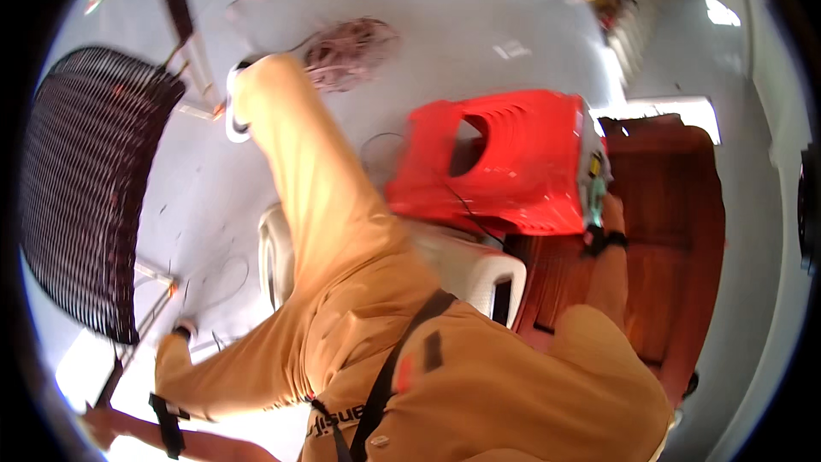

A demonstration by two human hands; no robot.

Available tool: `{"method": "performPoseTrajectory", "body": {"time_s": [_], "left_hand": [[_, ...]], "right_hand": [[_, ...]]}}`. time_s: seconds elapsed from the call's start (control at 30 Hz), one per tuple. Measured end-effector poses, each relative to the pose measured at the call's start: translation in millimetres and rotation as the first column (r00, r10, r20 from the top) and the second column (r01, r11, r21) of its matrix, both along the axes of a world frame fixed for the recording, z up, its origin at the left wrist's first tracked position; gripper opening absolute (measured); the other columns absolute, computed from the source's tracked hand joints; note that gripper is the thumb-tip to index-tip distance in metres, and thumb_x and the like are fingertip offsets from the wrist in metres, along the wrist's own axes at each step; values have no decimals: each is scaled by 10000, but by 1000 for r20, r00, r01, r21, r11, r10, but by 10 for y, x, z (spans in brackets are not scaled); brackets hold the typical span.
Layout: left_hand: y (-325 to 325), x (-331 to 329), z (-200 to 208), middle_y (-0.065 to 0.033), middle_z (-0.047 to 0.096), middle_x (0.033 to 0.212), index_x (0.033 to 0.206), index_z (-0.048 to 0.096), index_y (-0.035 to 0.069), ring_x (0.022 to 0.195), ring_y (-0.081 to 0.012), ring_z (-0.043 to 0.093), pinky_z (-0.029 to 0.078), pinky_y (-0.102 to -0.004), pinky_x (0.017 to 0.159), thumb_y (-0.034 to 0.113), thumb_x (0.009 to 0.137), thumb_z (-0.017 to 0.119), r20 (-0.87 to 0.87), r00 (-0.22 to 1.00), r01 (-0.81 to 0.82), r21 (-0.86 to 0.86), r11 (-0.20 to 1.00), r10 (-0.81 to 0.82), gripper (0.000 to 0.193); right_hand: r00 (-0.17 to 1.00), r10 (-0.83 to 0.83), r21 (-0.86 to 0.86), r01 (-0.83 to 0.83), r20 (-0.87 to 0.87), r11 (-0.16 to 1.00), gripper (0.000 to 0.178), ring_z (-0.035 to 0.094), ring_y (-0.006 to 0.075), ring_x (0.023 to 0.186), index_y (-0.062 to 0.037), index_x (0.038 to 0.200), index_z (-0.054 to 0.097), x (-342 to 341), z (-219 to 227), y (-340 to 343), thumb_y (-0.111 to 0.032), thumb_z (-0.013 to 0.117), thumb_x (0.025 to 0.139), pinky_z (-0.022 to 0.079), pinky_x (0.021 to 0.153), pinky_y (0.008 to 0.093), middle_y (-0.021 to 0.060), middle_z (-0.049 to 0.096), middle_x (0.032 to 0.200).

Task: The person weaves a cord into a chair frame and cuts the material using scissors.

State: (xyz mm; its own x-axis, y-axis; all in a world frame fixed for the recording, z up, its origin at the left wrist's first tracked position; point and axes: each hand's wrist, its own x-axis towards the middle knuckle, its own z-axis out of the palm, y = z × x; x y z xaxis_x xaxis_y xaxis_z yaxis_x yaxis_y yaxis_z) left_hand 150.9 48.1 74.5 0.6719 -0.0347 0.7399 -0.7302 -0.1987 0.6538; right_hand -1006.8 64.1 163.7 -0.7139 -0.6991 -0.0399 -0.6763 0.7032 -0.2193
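Note:
A red plastic chair (522, 180) with a rounded opening lies tipped in front of me, blurred by motion. My right hand (612, 212) is at its right edge, with fingers closed there and partly hidden. A grey and greenish strip (594, 184) with a yellow patch shows along that edge, too blurred to name. At the lower left, my left hand (103, 424) is near the lower end of a dark woven chair (90, 188); glare and blur obscure its fingers. A black band (167, 423) circles my left wrist, and another (607, 241) my right.
A white plastic chair (462, 261) stands partly under the red one. To the right is a brown wooden bench (663, 248). A tangled pinkish bundle (346, 51) lies on the grey floor (453, 26) ahead. My legs are spread wide, one foot forward beside the woven chair.

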Motion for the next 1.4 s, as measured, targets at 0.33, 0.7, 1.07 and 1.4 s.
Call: {"method": "performPoseTrajectory", "body": {"time_s": [0.33, 0.7, 1.07, 1.4], "left_hand": [[-384, -1303, 789, -74, 592, 711, 835, 559, -32, 488, -107, 541, 471, -213, 438, 218, 758, 710, -225, 974, -49, -140, 989, 16, 302], [76, -981, 749, -76, 620, 679, 907, 572, -12, 570, -111, 599, 486, -223, 539, 341, 791, 675, -193, 979, -53, 35, 998, 59, 386], [122, -1359, 646, -96, 571, 889, 991, 519, -12, 913, -209, 549, 406, -299, 861, 324, 892, 526, -251, 968, -85, -350, 933, -7, 350], [438, -2124, 41, -101, 625, 924, 1040, 578, -29, 814, -188, 590, 456, -290, 769, 265, 873, 522, -968, 245, 838, 183, 514, -55, 342]], "right_hand": [[986, -94, 117, 110, -134, 987, 191, 509, 239, 614, -5, 798, 589, 476, -52, -821, -171, 496, 791, 414, 574, 342, 113, 526, 656], [974, 51, -194, -95, -220, 976, 173, 480, 197, 580, -6, 787, 574, 1376, 456, -1960, -151, 485, 815, 400, 526, 302, 88, 514, 647], [691, 593, -659, -676, -413, 328, 164, 450, 155, 545, -7, 777, 560, 2994, 1009, -2912, -132, 474, 838, 387, 477, 262, 64, 502, 639], [-132, 991, -446, -888, 21, -109, 279, 508, 186, 521, -27, 780, 555, 5813, 99, -2795, -226, 711, 662, 442, 504, 348, 58, 513, 625]]}}
